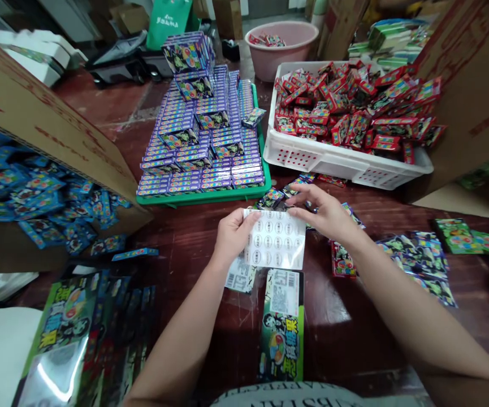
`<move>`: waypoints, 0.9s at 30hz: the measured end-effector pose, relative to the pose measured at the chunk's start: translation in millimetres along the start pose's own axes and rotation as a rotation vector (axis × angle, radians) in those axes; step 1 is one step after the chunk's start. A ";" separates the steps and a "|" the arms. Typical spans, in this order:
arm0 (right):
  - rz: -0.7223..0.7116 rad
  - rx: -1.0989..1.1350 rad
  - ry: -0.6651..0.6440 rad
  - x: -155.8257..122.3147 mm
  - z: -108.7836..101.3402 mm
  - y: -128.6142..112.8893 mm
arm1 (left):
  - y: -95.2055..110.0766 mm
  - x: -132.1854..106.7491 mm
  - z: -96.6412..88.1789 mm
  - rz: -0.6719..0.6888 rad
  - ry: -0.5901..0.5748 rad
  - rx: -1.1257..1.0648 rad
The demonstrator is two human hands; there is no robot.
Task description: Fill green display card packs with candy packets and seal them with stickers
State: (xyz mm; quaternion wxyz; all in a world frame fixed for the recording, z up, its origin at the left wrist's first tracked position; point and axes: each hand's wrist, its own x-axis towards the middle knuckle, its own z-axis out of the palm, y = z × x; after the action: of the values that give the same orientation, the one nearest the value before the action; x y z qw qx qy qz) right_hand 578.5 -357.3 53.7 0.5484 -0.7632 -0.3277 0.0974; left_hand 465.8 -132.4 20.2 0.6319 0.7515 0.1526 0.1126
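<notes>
Left hand (233, 233) grips sticker sheet (278, 243); right hand (327, 212), spread, at its far-right corner, contact unclear. Dark surface (331, 316) borders near packet (282, 333); 2nd packet (239, 277) partly hidden.

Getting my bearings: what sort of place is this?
Probably a small packing workspace: a white crate heaped with red packets, a green tray stacked with purple boxes, and a sheet of round stickers in the left hand.
</notes>
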 end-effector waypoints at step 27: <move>0.408 0.337 -0.207 -119.5 40.8 -32.0 | 22.8 -111.1 20.2 -0.052 -0.455 0.276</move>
State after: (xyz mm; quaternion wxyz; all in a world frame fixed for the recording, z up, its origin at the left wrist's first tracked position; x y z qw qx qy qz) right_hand 453.6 -392.5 41.9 0.6001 -0.6976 -0.2005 0.3361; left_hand 372.0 -195.7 41.7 0.5441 0.8324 0.0399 -0.0976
